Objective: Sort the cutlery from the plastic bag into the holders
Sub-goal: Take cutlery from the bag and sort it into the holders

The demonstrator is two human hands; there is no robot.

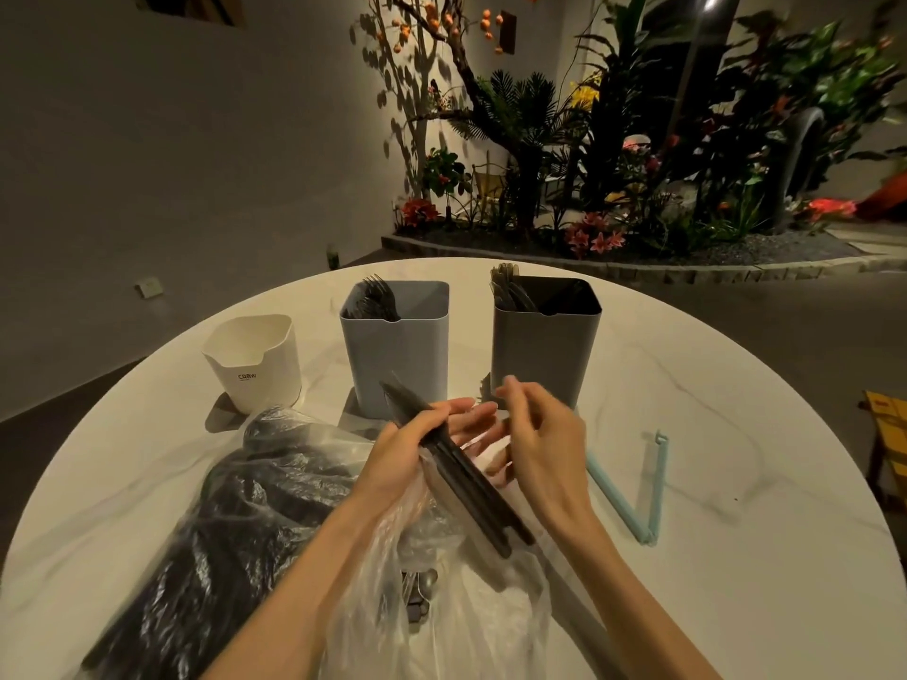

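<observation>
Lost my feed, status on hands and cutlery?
Left hand holds black cutlery bundle. Right hand open beside it. Plastic bag still loaded. Holders unobstructed.

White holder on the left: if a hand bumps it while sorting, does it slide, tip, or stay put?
The white holder is shorter and squatter than the blue holder, so it probably resists tipping. No cutlery shows above its rim, so it is likely light and would slide easily on the smooth marble-look table. Its walls look like rigid plastic and should not flex.
</observation>
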